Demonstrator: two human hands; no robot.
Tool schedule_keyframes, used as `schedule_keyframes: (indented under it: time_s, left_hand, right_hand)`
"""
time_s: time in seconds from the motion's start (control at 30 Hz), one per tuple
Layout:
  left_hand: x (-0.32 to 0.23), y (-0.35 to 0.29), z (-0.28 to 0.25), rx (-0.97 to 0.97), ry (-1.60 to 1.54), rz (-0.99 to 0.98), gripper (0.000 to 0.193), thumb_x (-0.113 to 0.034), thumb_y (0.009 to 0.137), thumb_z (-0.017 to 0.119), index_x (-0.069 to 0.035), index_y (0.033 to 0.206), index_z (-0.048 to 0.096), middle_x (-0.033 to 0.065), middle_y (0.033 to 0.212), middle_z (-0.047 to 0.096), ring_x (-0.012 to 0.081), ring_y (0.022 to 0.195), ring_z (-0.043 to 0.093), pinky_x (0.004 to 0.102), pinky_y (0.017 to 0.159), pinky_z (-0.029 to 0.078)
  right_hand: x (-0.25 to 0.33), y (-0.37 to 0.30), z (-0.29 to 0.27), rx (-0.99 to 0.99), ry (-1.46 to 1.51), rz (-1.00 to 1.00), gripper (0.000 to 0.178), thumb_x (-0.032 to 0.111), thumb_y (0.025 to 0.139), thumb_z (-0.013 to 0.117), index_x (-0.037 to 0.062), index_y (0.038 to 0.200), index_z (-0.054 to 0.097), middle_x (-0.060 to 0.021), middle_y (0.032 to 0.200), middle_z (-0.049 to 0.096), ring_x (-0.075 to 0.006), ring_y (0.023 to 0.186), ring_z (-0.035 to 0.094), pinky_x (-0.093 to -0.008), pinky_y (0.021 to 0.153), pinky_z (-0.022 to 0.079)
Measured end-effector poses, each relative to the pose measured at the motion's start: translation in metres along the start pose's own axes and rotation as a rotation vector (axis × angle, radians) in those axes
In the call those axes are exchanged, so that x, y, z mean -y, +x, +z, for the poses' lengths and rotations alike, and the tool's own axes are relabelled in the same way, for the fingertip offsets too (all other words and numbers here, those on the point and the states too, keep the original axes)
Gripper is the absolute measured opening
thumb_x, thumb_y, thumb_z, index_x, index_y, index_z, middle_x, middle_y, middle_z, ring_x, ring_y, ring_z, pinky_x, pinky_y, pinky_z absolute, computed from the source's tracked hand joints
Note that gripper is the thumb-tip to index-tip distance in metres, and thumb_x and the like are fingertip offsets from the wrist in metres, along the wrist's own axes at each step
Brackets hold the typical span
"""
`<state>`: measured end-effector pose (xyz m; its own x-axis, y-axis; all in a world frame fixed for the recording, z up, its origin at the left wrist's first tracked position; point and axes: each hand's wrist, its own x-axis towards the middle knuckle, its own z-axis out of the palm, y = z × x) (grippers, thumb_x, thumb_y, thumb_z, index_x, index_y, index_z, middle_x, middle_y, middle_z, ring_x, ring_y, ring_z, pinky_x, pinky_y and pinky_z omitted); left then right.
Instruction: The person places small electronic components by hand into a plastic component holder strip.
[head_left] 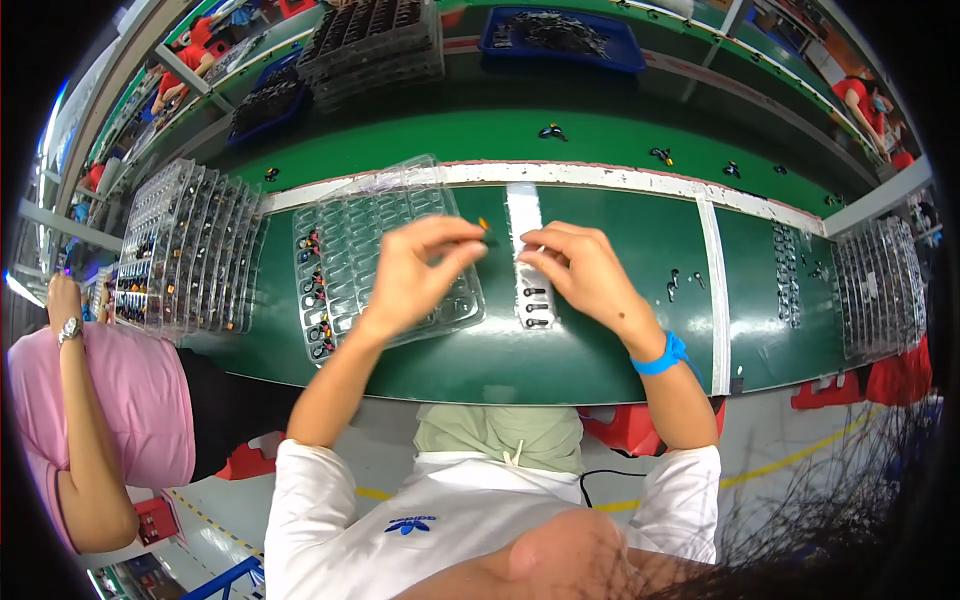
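My left hand [425,275] hovers over the right side of a clear plastic blister tray [400,185]. Its thumb and forefinger pinch a small dark part with an orange tip [484,226]. Several dark parts with coloured bits [318,290] sit in the tray's left column; many other pockets look bare. Beside the tray, a narrow whitish strip [522,205] lies lengthwise on the green bench. Small black stemmed pieces [537,308] rest in a row on its near end. My right hand [582,265] is over the strip's middle, thumb and fingertips closed together; what they hold is hidden.
Stacked clear trays [185,250] stand at left, more trays [880,285] at far right. Loose black pieces [673,285] lie right of my hand. Beyond a white ledge [620,180], a green belt [400,130] carries small dark parts. A person in pink [110,400] sits close at left.
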<state>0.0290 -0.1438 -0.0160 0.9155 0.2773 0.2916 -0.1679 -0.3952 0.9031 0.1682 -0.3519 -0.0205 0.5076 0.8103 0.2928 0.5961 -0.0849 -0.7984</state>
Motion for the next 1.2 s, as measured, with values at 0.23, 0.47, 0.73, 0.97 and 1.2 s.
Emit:
schedule_keyframes:
  time_s: [0.23, 0.47, 0.73, 0.97, 1.2]
  left_hand:
    - [0.039, 0.103, -0.042, -0.149, 0.236, 0.038, 0.032, -0.01, 0.093, 0.077, 0.001, 0.123, 0.072, 0.0143, 0.129, 0.067, 0.0258, 0.112, 0.07, 0.0367, 0.096, 0.06]
    - [-0.005, 0.05, 0.007, 0.11, 0.433, 0.251, 0.02, -0.013, 0.095, 0.074, 0.001, 0.108, 0.073, 0.0145, 0.11, 0.074, 0.0259, 0.103, 0.071, 0.039, 0.084, 0.058]
    - [-0.01, -0.052, 0.052, 0.324, 0.519, 0.379, 0.018, -0.011, 0.089, 0.077, -0.002, 0.105, 0.073, 0.0107, 0.105, 0.072, 0.0302, 0.104, 0.068, 0.0397, 0.088, 0.059]
    - [-0.034, -0.061, 0.017, 0.098, 0.508, 0.431, 0.017, -0.006, 0.088, 0.076, 0.0, 0.105, 0.073, 0.0126, 0.106, 0.072, 0.0317, 0.102, 0.07, 0.0403, 0.089, 0.058]
    - [0.002, -0.085, -0.13, -0.282, 1.117, -0.121, 0.021, -0.006, 0.088, 0.075, 0.0, 0.109, 0.076, 0.021, 0.104, 0.074, 0.0406, 0.1, 0.069, 0.0467, 0.089, 0.055]
  right_hand:
    - [-0.005, -0.004, -0.015, 0.188, -0.277, -0.216, 0.011, 0.009, 0.084, 0.073, 0.0019, 0.093, 0.074, -0.013, 0.092, 0.071, -0.0356, 0.083, 0.068, -0.0438, 0.073, 0.055]
    - [-0.013, -0.018, -0.012, 0.375, -0.414, -0.146, 0.015, 0.009, 0.082, 0.073, 0.0016, 0.095, 0.075, -0.0114, 0.096, 0.068, -0.0345, 0.092, 0.067, -0.0457, 0.078, 0.055]
    - [-0.015, -0.01, 0.009, 0.269, -0.419, -0.251, 0.011, 0.005, 0.082, 0.067, -0.0016, 0.089, 0.072, -0.0166, 0.09, 0.067, -0.0374, 0.086, 0.067, -0.0474, 0.076, 0.055]
    - [-0.013, -0.01, 0.0, -0.005, -0.3, -0.159, 0.01, -0.002, 0.083, 0.068, -0.0043, 0.093, 0.069, -0.0188, 0.086, 0.067, -0.0376, 0.076, 0.068, -0.0426, 0.068, 0.054]
    - [0.002, -0.005, 0.01, -0.215, -0.215, -0.257, 0.019, -0.01, 0.087, 0.068, -0.0038, 0.105, 0.071, -0.0162, 0.091, 0.067, -0.0284, 0.074, 0.068, -0.0363, 0.066, 0.053]
